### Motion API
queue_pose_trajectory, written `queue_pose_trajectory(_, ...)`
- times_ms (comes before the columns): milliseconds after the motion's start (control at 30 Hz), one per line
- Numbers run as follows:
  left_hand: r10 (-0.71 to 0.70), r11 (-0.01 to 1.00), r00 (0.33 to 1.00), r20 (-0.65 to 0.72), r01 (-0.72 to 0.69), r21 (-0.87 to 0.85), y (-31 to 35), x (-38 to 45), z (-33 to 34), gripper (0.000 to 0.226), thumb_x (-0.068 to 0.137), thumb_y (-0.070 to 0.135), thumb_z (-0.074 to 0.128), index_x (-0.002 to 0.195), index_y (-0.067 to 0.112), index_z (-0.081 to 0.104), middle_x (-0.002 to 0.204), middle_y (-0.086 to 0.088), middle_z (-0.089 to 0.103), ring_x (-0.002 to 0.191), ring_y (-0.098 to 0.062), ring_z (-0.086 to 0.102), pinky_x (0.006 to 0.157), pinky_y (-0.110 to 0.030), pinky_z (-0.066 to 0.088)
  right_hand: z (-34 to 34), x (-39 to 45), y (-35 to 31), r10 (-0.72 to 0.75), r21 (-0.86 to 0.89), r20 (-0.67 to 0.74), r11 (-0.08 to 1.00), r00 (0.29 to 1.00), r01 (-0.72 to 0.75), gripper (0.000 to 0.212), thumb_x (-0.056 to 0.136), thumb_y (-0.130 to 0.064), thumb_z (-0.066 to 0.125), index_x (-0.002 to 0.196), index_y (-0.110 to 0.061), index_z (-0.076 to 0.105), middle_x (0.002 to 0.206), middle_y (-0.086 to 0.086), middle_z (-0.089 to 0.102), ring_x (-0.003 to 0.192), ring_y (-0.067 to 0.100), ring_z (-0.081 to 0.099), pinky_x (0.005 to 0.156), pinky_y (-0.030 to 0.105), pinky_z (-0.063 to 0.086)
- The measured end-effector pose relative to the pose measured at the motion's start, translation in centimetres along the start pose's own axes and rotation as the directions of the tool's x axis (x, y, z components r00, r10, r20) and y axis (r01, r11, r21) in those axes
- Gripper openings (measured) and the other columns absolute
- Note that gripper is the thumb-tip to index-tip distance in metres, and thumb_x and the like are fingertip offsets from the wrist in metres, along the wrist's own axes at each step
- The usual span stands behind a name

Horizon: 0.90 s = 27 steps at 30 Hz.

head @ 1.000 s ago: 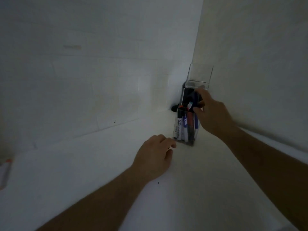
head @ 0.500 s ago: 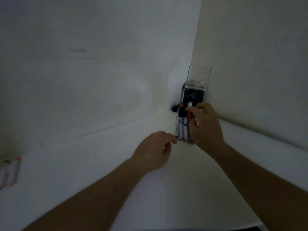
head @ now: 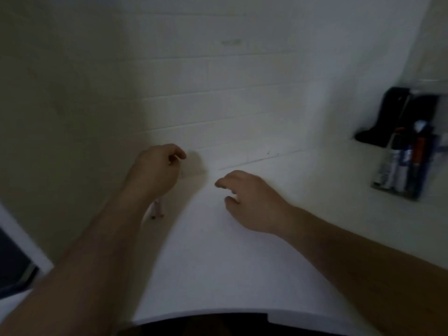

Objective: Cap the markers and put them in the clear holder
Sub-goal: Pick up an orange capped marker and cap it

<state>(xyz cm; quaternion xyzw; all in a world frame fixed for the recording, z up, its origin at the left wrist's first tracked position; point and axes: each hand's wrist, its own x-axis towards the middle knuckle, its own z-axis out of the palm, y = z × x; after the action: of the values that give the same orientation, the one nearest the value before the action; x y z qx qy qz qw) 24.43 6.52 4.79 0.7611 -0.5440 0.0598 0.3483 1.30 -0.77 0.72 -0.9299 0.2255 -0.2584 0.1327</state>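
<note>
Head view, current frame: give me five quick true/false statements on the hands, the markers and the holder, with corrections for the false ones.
1. The clear holder stands at the right edge of the view with markers upright in it. True.
2. The right hand grips the holder. False: it hovers over the white table, apart from the holder.
3. The left hand has curled fingers. True; whether it holds anything cannot be seen.
4. A small marker-like thing shows by the left wrist. True, though it is blurred.
5. The holder lies tipped on its side. False: it stands upright.
</note>
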Motion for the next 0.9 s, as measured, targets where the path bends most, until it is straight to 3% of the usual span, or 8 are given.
queue_pose_trajectory(67,-0.136,0.990,0.991,-0.004,0.136,-0.046,-2.3,-0.4,-0.9,0.028,0.092,0.012,0.049,0.099,0.031,0.069,0.097,0.000,0.066,0.077,-0.019,0.064,0.066,-0.025,0.052,2.6,2.0,-2.3,-0.041,0.010,0.069,0.999,0.997,0.040,0.043,0.092,-0.022,0.053,0.134,-0.019,0.059,0.133,0.003,0.057,0.119,0.022,0.055,0.103,0.037,0.045)
queue_pose_trajectory(133,-0.177,0.984,0.984,0.013,0.177,-0.034,-3.1,-0.4,-1.2,0.032,0.092,0.007,0.047,0.105,0.026,0.069,0.100,-0.001,0.063,0.080,-0.018,0.062,0.056,-0.020,0.044,4.5,3.2,-4.0,-0.059,0.016,0.114,0.998,0.992,0.058,0.044,0.093,-0.027,0.052,0.136,-0.022,0.056,0.134,0.004,0.055,0.120,0.026,0.052,0.102,0.041,0.046)
queue_pose_trajectory(267,-0.226,0.973,0.972,0.060,0.228,-0.021,-3.7,-0.2,-1.1,0.031,0.091,0.003,0.047,0.098,0.025,0.068,0.088,0.002,0.061,0.066,-0.008,0.059,0.047,-0.013,0.040,7.1,4.8,-6.3,-0.098,-0.031,0.189,0.994,0.977,0.105,0.031,0.092,-0.044,0.048,0.121,-0.039,0.059,0.113,-0.001,0.054,0.101,0.030,0.049,0.089,0.046,0.049)
queue_pose_trajectory(367,-0.281,0.960,0.957,0.079,0.281,0.001,-4.0,0.0,-1.4,0.031,0.088,0.006,0.050,0.098,0.027,0.070,0.094,-0.001,0.064,0.074,-0.013,0.060,0.058,-0.022,0.042,7.3,5.3,-6.7,-0.096,-0.062,0.200,0.992,0.975,0.110,0.027,0.091,-0.047,0.048,0.111,-0.037,0.062,0.104,-0.001,0.050,0.093,0.029,0.045,0.084,0.045,0.049)
queue_pose_trajectory(467,-0.306,0.952,0.948,0.083,0.304,0.032,-4.3,0.1,-2.2,0.027,0.089,0.007,0.053,0.099,0.025,0.071,0.094,-0.001,0.065,0.074,-0.014,0.060,0.066,-0.024,0.043,7.0,5.6,-6.5,-0.073,-0.120,0.157,0.988,0.985,0.092,0.031,0.094,-0.043,0.046,0.102,-0.023,0.068,0.100,0.008,0.055,0.091,0.031,0.051,0.084,0.040,0.048)
queue_pose_trajectory(633,-0.289,0.952,0.916,0.278,0.246,0.180,-3.9,-0.3,-2.3,0.010,0.085,0.022,0.072,0.091,0.017,0.078,0.091,0.000,0.075,0.084,-0.016,0.067,0.079,-0.029,0.052,4.9,5.3,-3.3,0.083,-0.276,0.063,0.959,0.995,-0.063,0.029,0.097,-0.036,0.047,0.102,-0.013,0.065,0.101,0.014,0.058,0.094,0.034,0.059,0.073,0.034,0.042)
queue_pose_trajectory(767,-0.337,0.927,0.841,0.424,0.216,0.308,-3.2,-0.6,-2.5,0.036,0.079,0.033,0.078,0.113,0.022,0.072,0.101,0.004,0.064,0.098,-0.018,0.065,0.088,-0.029,0.052,2.5,3.3,0.1,0.179,-0.265,0.032,0.950,0.983,-0.164,0.019,0.095,-0.034,0.050,0.089,-0.019,0.060,0.083,0.003,0.047,0.083,0.028,0.054,0.067,0.030,0.029)
queue_pose_trajectory(900,-0.339,0.923,0.842,0.420,0.212,0.322,-3.1,-0.7,-2.0,0.041,0.076,0.029,0.080,0.115,0.021,0.072,0.097,0.002,0.066,0.089,-0.016,0.066,0.085,-0.026,0.052,2.0,1.9,1.6,0.189,-0.208,-0.023,0.960,0.982,-0.190,0.021,0.092,-0.034,0.054,0.079,-0.018,0.057,0.076,-0.001,0.044,0.075,0.022,0.048,0.066,0.031,0.031)
